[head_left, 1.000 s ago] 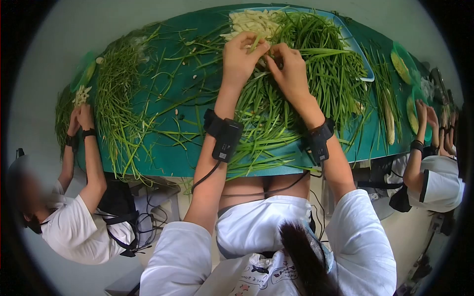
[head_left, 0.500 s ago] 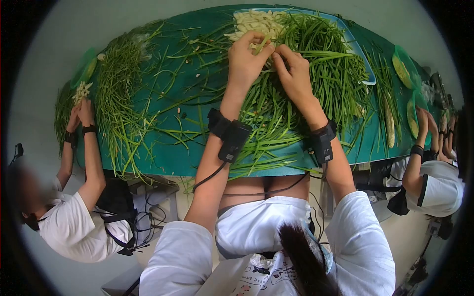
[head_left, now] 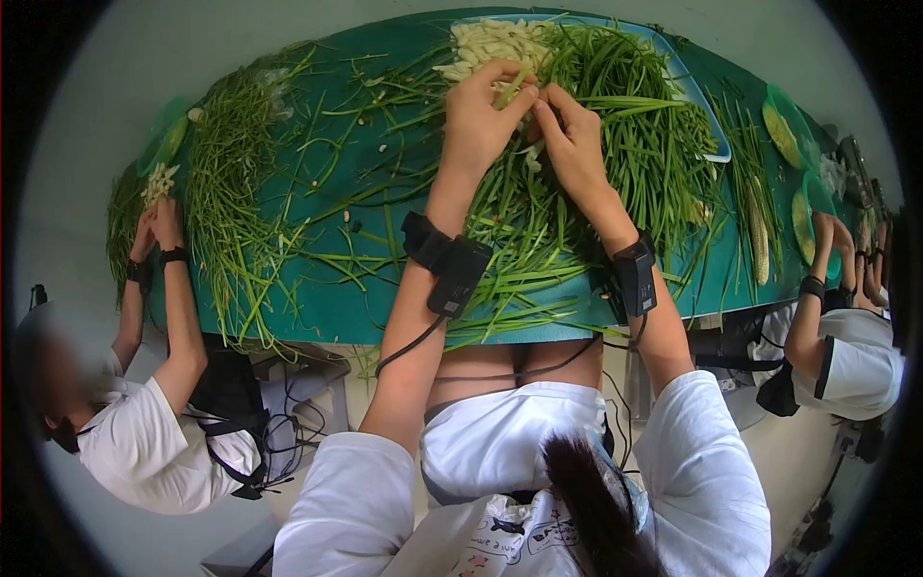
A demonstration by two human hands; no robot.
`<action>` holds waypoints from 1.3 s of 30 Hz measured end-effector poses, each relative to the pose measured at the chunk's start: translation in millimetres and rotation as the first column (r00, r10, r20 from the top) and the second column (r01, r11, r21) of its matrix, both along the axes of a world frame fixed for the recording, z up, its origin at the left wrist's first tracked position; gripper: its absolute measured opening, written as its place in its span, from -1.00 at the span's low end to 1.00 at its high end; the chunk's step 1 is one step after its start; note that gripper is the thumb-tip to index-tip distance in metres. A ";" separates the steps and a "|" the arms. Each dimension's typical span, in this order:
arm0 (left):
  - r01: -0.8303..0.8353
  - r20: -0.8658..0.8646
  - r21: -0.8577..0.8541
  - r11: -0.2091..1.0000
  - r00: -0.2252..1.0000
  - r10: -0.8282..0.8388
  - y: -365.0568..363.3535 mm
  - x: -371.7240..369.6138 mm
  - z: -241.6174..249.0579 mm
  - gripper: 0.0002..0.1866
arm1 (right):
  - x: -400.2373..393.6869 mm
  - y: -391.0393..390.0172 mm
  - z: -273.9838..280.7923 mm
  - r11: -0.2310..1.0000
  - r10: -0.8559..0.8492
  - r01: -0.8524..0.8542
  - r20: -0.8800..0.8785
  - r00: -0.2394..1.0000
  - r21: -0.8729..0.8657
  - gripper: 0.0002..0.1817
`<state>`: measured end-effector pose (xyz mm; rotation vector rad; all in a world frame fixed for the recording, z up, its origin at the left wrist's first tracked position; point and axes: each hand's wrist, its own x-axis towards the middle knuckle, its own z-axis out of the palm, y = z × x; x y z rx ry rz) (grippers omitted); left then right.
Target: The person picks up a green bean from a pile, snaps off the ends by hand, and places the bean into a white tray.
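Note:
My left hand (head_left: 484,115) is closed, with a short pale green stem (head_left: 512,88) pinched between thumb and fingers. Close against it, my right hand (head_left: 574,139) has its thumb and index finger pressed together at the stem's lower end; what lies between those fingertips is too small to make out. A small whitish piece (head_left: 534,159) shows just below the fingertips. Behind the hands, a blue-rimmed tray (head_left: 716,144) holds a heap of whitish pieces (head_left: 495,46) on the left and long green stalks (head_left: 615,72) on the right. More green stalks spread beneath both hands toward the table edge.
Loose greens (head_left: 231,163) lie heaped on the green table (head_left: 385,322) at left, with thin scraps scattered between. At right are a pale cob-like piece (head_left: 759,236) and green baskets (head_left: 786,125). Co-workers sit on both sides, a person's hands (head_left: 159,226) at left. Cables hang below the table.
My right hand has shifted slightly left, closer to my left hand. A whitish piece now shows below the fingertips. The pale green stem stays in my left hand.

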<state>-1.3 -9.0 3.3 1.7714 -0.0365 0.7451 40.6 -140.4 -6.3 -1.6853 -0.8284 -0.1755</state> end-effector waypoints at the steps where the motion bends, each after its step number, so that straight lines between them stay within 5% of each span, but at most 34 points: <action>1: 0.051 -0.085 0.019 0.999 0.995 -0.049 1.0 -0.9 1.6 -0.82 | 0.7 0.0 -1.1 1.000 0.001 -0.001 0.002 1.000 0.002 -0.76; 3: 0.104 -0.168 0.033 0.994 0.981 -0.097 0.9 -0.6 2.1 -0.83 | 4.8 0.0 -6.3 1.000 0.001 -0.001 0.005 1.000 0.005 -0.75; 8: 0.215 -0.054 0.018 0.976 0.975 -0.214 -0.6 5.5 -8.0 -0.82 | 6.8 -1.0 -8.9 0.993 0.056 -0.047 -0.081 0.995 0.110 -0.74; 32: 0.126 0.038 -0.192 0.973 0.992 -0.121 3.9 2.8 -3.4 -0.79 | -1.4 -1.6 3.9 0.993 0.046 -0.034 -0.102 0.994 0.109 -0.90; 39: 0.088 0.004 -0.077 0.993 0.996 -0.088 8.0 6.9 -9.9 -0.79 | 0.8 -1.0 -0.7 0.994 0.021 -0.013 -0.072 0.997 0.105 -0.91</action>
